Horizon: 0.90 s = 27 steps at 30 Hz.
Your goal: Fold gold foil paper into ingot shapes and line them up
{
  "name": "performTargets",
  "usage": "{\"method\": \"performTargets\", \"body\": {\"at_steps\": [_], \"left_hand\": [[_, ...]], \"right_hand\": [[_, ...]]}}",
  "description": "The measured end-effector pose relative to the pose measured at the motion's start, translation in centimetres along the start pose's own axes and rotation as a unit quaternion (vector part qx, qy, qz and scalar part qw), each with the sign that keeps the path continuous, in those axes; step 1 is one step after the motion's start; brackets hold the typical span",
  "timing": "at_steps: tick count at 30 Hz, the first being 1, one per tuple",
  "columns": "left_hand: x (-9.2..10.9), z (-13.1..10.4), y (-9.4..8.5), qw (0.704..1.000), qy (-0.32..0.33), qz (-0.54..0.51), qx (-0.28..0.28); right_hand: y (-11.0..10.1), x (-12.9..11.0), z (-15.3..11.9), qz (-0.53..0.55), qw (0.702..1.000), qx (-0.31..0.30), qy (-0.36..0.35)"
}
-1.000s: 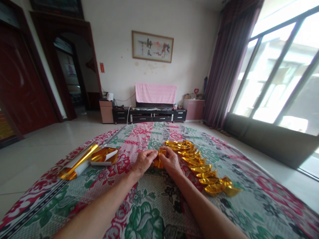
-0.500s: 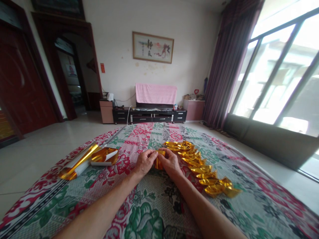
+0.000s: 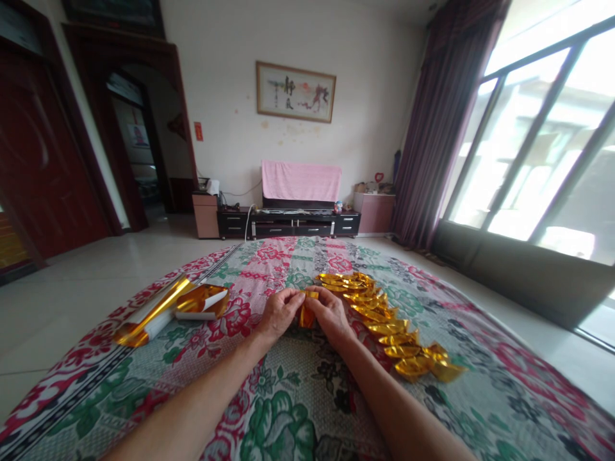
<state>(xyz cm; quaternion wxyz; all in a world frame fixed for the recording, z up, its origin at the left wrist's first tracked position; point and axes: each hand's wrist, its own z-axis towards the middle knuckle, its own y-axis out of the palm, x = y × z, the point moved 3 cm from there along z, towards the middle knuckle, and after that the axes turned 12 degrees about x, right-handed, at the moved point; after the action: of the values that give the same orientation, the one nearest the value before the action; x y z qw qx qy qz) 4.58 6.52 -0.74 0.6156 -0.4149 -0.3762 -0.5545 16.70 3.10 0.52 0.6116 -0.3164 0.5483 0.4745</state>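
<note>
Fingers [image 3: 294, 293] of both hands: tips pinched together on one gold foil pc. [image 3: 307, 315]. L. hand [image 3: 277, 314] grips the upper edge b/w thumb & index, on the side away from the row of folded gold pcs. [image 3: 377, 312]; R. hand [image 3: 332, 314] grips opp., on the side toward the row, thumb across the near face. Other fingertips curled under; contact there, cannot tell. Gold foil pc.: roughly upright, just L. of the row's far half, lower part hanging below the tips; whether it meets the tablecloth [image 3: 281, 422], cannot tell. Row: boat-shaped pcs. w/ pointed ends, set close, running obliquely. Well L. of the row: a gold roll [image 3: 163, 307] & a curled gold sheet [image 3: 199, 296], both showing white on part of their surfaces.

Step in hand (judged): shaping small folds near the upper edge. For a good result: L. tips act as clamp, R. thumb presses; align edges before pressing, since foil will prob. hold a wrong crease; run pressure evenly, approx. centre to edge; avoid sharp tugging, which may tear or scuff the surface; R. wrist best kept clear of the row.
</note>
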Motion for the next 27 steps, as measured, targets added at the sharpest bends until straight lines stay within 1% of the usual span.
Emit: {"method": "performTargets", "body": {"at_steps": [9,12,22,27], "left_hand": [[-0.6,0.2,0.0,1.0,0.001,0.022,0.01],[-0.5,0.1,0.0,1.0,0.0,0.025,0.01],[0.4,-0.2,-0.1,0.997,0.021,0.072,0.008],[0.5,-0.2,0.0,0.996,0.034,0.081,0.009]], "right_hand": [[-0.1,0.1,0.0,0.008,1.0,0.002,0.002],[0.0,0.0,0.0,0.007,1.0,0.004,0.001],[-0.3,0.2,0.4,-0.036,0.998,0.017,-0.041],[-0.3,0.6,0.7,-0.035,0.999,0.016,-0.035]]}}
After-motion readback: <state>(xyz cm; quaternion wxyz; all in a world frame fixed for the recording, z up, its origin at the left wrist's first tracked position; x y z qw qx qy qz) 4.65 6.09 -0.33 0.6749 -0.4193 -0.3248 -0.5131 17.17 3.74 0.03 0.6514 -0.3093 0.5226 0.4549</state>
